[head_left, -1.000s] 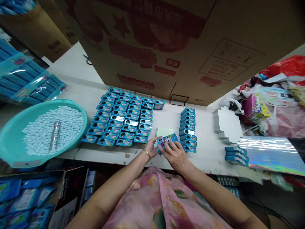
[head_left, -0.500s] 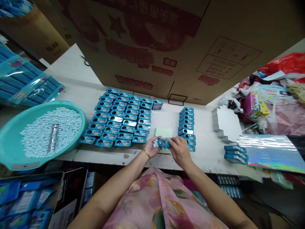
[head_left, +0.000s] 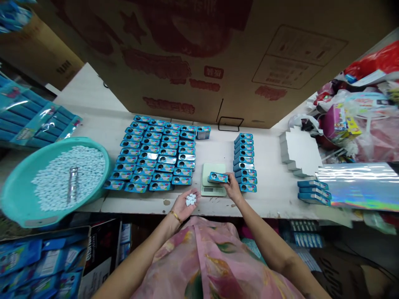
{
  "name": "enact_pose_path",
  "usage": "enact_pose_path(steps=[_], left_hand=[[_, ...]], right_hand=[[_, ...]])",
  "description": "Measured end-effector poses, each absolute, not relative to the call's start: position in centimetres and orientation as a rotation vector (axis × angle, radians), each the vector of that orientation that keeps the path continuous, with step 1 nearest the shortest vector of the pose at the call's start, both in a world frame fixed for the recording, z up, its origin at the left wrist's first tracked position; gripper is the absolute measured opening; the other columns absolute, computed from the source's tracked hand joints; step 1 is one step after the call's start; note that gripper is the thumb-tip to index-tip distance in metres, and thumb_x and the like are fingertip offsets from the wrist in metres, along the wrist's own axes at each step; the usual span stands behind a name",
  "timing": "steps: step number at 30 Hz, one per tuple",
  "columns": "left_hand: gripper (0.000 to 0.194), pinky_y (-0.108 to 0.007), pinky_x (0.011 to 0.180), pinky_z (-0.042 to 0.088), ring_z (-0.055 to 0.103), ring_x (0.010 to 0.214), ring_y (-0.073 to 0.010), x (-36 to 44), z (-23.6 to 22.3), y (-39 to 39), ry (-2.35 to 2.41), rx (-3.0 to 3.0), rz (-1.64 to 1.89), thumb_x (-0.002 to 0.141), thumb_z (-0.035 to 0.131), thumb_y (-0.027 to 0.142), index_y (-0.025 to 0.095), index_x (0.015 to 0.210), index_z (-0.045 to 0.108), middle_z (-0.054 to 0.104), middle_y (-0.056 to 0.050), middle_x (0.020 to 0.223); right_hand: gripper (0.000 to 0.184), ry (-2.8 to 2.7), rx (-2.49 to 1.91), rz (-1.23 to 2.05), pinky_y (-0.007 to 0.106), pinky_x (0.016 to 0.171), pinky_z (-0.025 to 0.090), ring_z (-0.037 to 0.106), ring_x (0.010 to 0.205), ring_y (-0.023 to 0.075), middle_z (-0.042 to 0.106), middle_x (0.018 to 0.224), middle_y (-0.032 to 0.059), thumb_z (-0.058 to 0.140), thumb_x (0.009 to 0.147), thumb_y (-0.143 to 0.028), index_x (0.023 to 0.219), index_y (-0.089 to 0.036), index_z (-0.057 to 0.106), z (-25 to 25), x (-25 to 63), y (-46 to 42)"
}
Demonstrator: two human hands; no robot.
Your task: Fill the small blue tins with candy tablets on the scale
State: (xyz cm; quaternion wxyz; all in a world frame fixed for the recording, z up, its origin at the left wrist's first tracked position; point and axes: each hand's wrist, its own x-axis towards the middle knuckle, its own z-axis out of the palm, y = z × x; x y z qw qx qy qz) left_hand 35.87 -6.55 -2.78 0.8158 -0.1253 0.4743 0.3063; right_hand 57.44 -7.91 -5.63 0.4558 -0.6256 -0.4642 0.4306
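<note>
My left hand (head_left: 185, 203) is palm up and cupped beneath a small heap of pale blue candies (head_left: 191, 199). A gold bangle circles that wrist. Between the fingers of my right hand (head_left: 233, 187) is a small blue tin (head_left: 217, 177) with a dark round hole in its top, right over the plate of a pale green scale (head_left: 209, 167). Whether the tin rests on the plate, I cannot tell. Rows of similar blue tins (head_left: 160, 176) stand left of the scale, and one more column of tins (head_left: 245, 160) is to its right.
A turquoise basin (head_left: 106, 160) full of candies, with a metal tube (head_left: 72, 185) lying in them, stands at the left. The large cardboard carton (head_left: 237, 83) borders the table's back. Stacked white card (head_left: 301, 149), several blue tins (head_left: 313, 193) and a shiny sheet (head_left: 358, 187) lie at the right.
My hands have moved apart. The left has drawn back toward me with the candies in its palm, while the right has turned the tin level above the scale.
</note>
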Motion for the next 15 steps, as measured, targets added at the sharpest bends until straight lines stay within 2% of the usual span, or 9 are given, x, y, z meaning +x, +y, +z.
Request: enact_pose_path(steps=[4, 6, 15], left_hand=[[0.015, -0.027, 0.062, 0.052, 0.061, 0.069, -0.0159, 35.0, -2.5, -6.9, 1.014, -0.285, 0.675, 0.076, 0.043, 0.014, 0.008, 0.074, 0.057, 0.062, -0.011, 0.071], [0.016, -0.027, 0.064, 0.052, 0.061, 0.07, -0.0163, 34.6, -2.5, -6.9, 1.012, -0.29, 0.692, 0.077, 0.043, 0.014, 0.008, 0.075, 0.057, 0.062, -0.011, 0.071], [0.019, -0.033, 0.066, 0.052, 0.06, 0.079, -0.0194, 34.2, -2.4, -6.4, 1.0, -0.278, 0.684, 0.078, 0.04, 0.015, 0.009, 0.081, 0.057, 0.063, -0.012, 0.078]], right_hand=[[0.057, -1.179, -1.526, 1.112, 0.037, 0.093, 0.031, 0.037, 0.112, 0.0193, 0.038, 0.122, 0.0066, 0.057, 0.064, -0.02, 0.116, -0.024, 0.035, -5.1, 58.1, -9.2], [0.066, -1.172, -1.564, 1.081, 0.039, 0.095, 0.027, 0.031, 0.117, 0.0199, 0.032, 0.128, 0.0066, 0.058, 0.064, -0.02, 0.122, -0.026, 0.028, -4.7, 58.5, -10.0], [0.063, -1.105, -1.652, 1.003, 0.039, 0.092, 0.033, 0.037, 0.113, 0.0194, 0.034, 0.127, 0.0076, 0.057, 0.066, -0.021, 0.123, -0.026, 0.03, -5.4, 58.4, -11.0]])
